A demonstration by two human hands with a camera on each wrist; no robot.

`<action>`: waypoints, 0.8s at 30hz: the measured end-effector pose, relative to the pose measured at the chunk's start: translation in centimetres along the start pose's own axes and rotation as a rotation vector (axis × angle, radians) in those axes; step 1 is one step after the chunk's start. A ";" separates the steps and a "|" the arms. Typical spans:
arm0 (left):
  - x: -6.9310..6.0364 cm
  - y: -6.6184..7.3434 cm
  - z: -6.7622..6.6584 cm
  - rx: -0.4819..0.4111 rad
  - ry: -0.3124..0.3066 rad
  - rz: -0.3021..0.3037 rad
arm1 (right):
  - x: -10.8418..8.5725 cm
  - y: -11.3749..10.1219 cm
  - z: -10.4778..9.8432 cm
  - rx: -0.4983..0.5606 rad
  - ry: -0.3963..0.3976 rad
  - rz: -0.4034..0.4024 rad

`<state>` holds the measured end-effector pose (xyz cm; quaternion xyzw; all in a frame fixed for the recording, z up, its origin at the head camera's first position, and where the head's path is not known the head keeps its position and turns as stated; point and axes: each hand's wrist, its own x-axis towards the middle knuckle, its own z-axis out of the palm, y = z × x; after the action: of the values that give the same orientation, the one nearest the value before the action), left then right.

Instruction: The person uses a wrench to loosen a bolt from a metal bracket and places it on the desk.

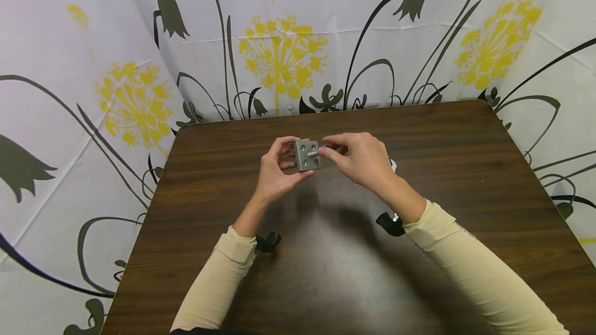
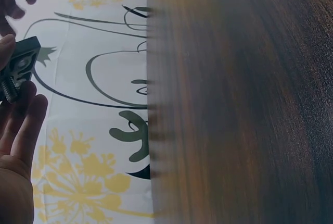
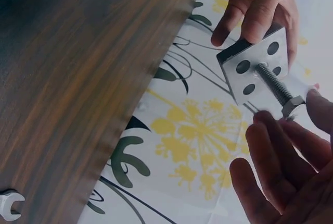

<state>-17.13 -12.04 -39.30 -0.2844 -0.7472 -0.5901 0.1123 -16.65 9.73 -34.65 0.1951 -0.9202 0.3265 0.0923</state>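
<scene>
A person's two bare hands meet above a dark wood-grain table [image 1: 219, 169]. The left hand [image 1: 274, 176] grasps a small grey metal block [image 1: 300, 156] by its edges, thumb on one side and fingers on the other. The block's drilled face points toward the right hand [image 1: 365, 158], which lies just beside it. From the middle of that face, among four round holes, a threaded bolt [image 3: 274, 85] stands out, bridging the gap between the two grips. The right thumb and forefinger pinch its outer end, at a hex piece [image 3: 292, 107]; whether that is a head or a nut cannot be told. An open-ended wrench [image 3: 10, 206] lies on the table, apart from both grips.

To handle this well, the left grip would best stay firm and keep its fingers off the bolt's line, while the right fingertips turn lightly and keep the bolt square to the face. Tilting it could bind the thread; forcing a stiff turn could twist the block loose.
</scene>
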 end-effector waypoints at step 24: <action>-0.2 0.0 -0.2 -0.003 0.002 -0.015 | 0.1 -0.1 0.1 0.006 -0.004 -0.034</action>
<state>-17.05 -12.32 -39.33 -0.2784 -0.7481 -0.5925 0.1082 -16.71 9.56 -34.63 0.2119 -0.9159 0.3273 0.0954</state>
